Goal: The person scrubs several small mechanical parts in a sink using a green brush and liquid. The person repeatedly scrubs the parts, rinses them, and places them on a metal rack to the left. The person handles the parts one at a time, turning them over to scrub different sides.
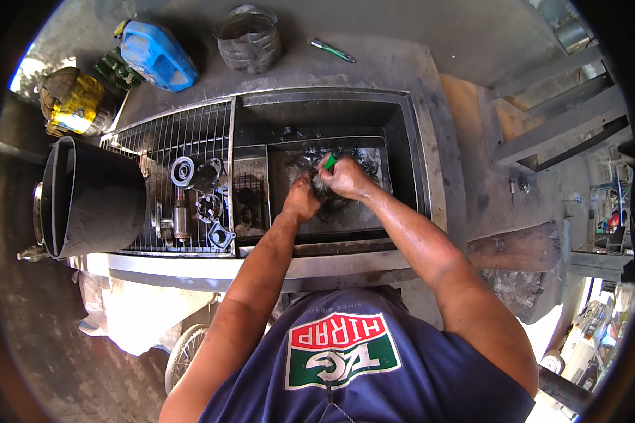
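Note:
Both hands work low in the dark metal washing basin (400, 176), over murky liquid in its inner tray (363, 221). My right hand (348, 178) is closed round a small tool with a bright green handle (331, 162); its working end is hidden, so its kind does not show. Just to its left, my left hand (304, 198) is curled round a greyish part, blurred and mostly covered by the fingers. The two hands nearly touch. On the wire rack (130, 134) left of the basin lie several metal machine parts, among them a round one (183, 171) and a cylindrical one (181, 220).
A large black bucket (106, 201) stands on the rack's left end. Behind the basin are a blue jug (155, 56), a cut-down clear plastic container (248, 42) and a green pen-like tool (333, 51). A yellow-labelled container (77, 102) sits far left. Metal framing (557, 127) rises at the right.

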Motion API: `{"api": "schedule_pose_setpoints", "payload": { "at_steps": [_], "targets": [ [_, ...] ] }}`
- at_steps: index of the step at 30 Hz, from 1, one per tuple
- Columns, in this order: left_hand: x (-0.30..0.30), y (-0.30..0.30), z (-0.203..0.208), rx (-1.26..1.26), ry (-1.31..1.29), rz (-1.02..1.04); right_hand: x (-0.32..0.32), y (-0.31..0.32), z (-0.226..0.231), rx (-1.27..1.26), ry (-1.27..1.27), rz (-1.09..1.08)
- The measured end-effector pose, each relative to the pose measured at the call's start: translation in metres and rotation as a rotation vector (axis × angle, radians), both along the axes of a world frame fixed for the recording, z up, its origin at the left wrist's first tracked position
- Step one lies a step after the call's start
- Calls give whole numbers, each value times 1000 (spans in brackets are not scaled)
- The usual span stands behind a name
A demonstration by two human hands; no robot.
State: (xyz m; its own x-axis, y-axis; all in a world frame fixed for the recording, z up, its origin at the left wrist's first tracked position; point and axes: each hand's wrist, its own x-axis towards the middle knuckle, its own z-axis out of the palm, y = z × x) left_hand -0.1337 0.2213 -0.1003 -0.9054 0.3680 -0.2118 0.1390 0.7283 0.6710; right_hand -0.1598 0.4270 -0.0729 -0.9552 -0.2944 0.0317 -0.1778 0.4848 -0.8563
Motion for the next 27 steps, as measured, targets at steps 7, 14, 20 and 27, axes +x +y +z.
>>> {"api": "schedule_pose_setpoints", "payload": {
  "at_steps": [7, 14, 20, 27],
  "targets": [
    [-6, -10, -19, 123, -133, 38, 1, 5, -6, 404, -228, -527],
    [-12, -11, -14, 101, -185, 26, 18, -15, -36, 197, 472, -586],
    [-3, -5, -5, 44, -234, 95, -10, 4, 1, 311, -282, -494],
    [1, -3, -10, -8, -244, 86, 8, 7, -16, 343, -92, -282]
  ]
}}
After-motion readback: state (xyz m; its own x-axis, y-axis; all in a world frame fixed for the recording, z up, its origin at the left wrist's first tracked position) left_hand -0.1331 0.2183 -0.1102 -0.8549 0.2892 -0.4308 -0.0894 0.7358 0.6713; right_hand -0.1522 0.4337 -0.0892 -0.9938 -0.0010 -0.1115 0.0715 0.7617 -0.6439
